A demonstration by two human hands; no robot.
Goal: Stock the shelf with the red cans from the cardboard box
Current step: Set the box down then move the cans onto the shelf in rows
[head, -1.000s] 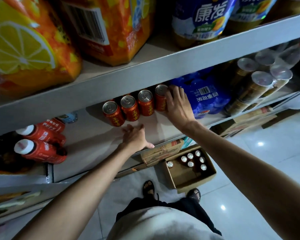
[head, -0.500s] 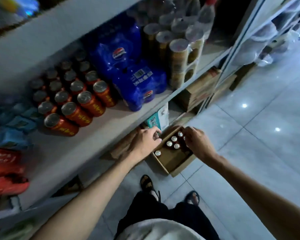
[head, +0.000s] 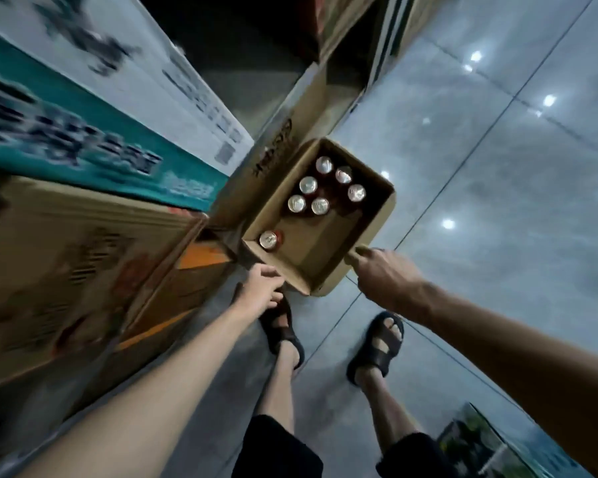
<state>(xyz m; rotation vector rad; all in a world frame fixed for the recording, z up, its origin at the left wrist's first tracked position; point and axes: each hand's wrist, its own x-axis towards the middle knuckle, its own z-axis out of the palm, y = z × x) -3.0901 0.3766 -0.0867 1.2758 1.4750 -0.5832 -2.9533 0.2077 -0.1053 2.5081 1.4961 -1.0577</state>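
Cardboard box rim in right hand grip

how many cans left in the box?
7 cans: six clustered at the far end of the cardboard box, one alone in its near left corner. Dark gaps between them could hide more.

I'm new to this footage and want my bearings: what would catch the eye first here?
The open cardboard box sits mid-frame on the tiled floor, holding a cluster of six red cans at its far end and a lone can in its near left corner. The right hand pinches the box's near right rim; the left hand is at its near wall, grip unclear. Blurred cartons rise on the left.
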